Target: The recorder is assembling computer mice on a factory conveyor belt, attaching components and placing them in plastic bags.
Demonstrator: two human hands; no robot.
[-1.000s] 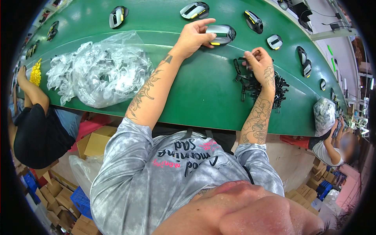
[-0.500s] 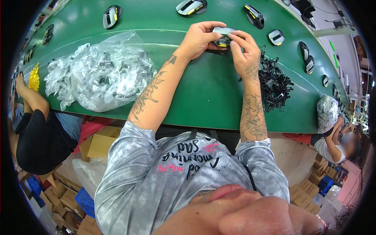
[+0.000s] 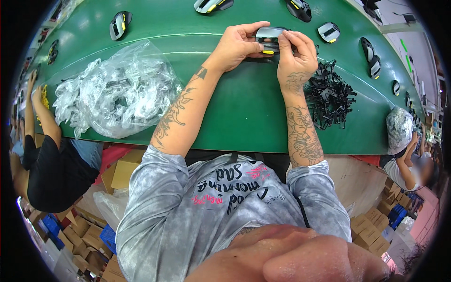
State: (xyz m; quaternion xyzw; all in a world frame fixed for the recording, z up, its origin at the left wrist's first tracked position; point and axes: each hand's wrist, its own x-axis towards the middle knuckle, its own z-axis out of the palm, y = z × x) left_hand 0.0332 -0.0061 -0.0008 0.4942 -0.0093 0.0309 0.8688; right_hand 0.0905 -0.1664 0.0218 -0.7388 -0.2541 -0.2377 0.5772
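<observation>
A computer mouse (image 3: 268, 32) with a grey top, black body and yellow side strip is held between my hands above the green table, a dark slot showing in its top. My left hand (image 3: 237, 46) grips its left end, fingers along the far side and thumb on the near side. My right hand (image 3: 299, 56) is closed at its right end, thumb and fingertips pinched against it. Whether a small part sits between those right fingertips is hidden. Close to my right wrist lies a heap of small black plastic pieces (image 3: 332, 96).
Left of my arms, a clear plastic bag (image 3: 124, 89) holds bagged parts. More mice stand across the green table (image 3: 235, 108), including a grey one (image 3: 329, 32). A co-worker (image 3: 61, 174) sits at left by yellow pieces (image 3: 44, 98); another person works at right beside a filled bag (image 3: 399, 129).
My right fingers have shifted over the mouse's right end, and its slotted top now shows more plainly. The mice at the far side appear shifted. The left co-worker's arms have moved toward the yellow pieces.
</observation>
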